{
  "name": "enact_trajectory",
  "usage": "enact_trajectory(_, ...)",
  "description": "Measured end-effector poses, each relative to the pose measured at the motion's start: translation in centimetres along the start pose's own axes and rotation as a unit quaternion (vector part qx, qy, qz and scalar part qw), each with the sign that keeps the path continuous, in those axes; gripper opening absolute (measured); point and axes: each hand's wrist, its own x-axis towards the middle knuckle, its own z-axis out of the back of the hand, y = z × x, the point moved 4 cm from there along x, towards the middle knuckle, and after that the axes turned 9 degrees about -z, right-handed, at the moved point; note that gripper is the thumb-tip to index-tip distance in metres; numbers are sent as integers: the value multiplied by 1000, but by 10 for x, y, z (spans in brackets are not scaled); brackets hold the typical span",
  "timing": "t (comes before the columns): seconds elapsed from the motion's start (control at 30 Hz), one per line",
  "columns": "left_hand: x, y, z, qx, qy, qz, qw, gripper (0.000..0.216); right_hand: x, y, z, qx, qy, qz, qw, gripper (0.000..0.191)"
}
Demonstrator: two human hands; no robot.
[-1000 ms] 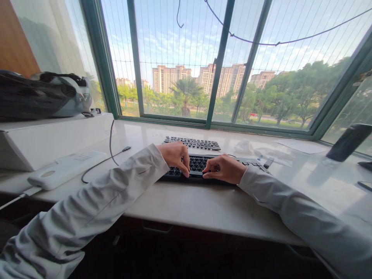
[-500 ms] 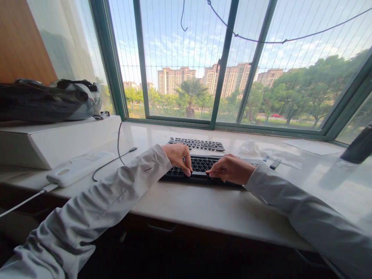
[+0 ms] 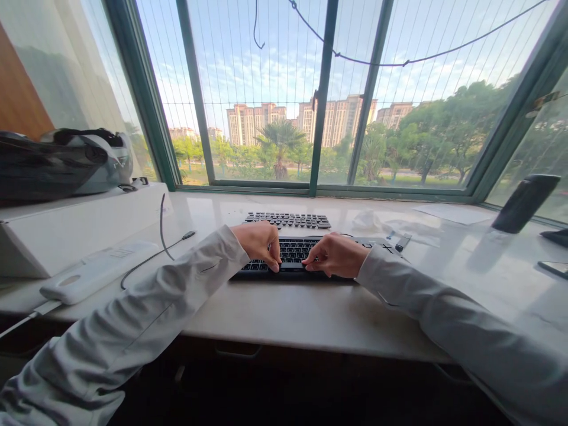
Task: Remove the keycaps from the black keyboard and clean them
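Observation:
A black keyboard (image 3: 295, 251) lies on the pale stone sill in front of me. My left hand (image 3: 257, 241) rests on its left half, fingers curled with the tips pressed down on the front keys. My right hand (image 3: 337, 255) sits on the middle of the keyboard, its fingers bunched and pointing left toward my left hand. The fingertips of both hands nearly meet over the front row. What they pinch, if anything, is hidden. A second black keyboard (image 3: 288, 220) lies just behind the first one.
A white box (image 3: 80, 228) at the left carries a dark bag and a helmet (image 3: 104, 160). A white device (image 3: 95, 278) with a black cable (image 3: 162, 245) lies beside it. Crumpled plastic (image 3: 373, 222) and a dark phone on a stand (image 3: 526, 201) are at the right.
Both hands stay on the keyboard; my right hand's fingers have curled in closer to my left hand. The view has swung slightly.

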Motion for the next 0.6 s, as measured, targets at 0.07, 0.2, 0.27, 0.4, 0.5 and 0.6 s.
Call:
enact_trajectory(0.07,2,0,0,0,7,3,1000,21,-1,3,2,-29,-16,6,999,21)
enact_trajectory(0.2,5,0,0,-3,16,6,1000,20,-6,14,4,-106,-57,48,992,16)
enact_trajectory(0.27,5,0,0,0,17,3,1000,20,-8,19,4,-141,-70,76,985,15)
enact_trajectory(0.4,-1,2,-2,-5,3,1,1000,23,-10,22,2,-169,-85,117,975,17)
enact_trajectory(0.5,-10,-1,-3,4,-36,-28,999,31,-9,18,0,-160,-87,136,974,18)
enact_trajectory(0.6,-17,-10,-5,51,-43,-109,992,19,-7,12,-1,-140,-80,151,975,20)
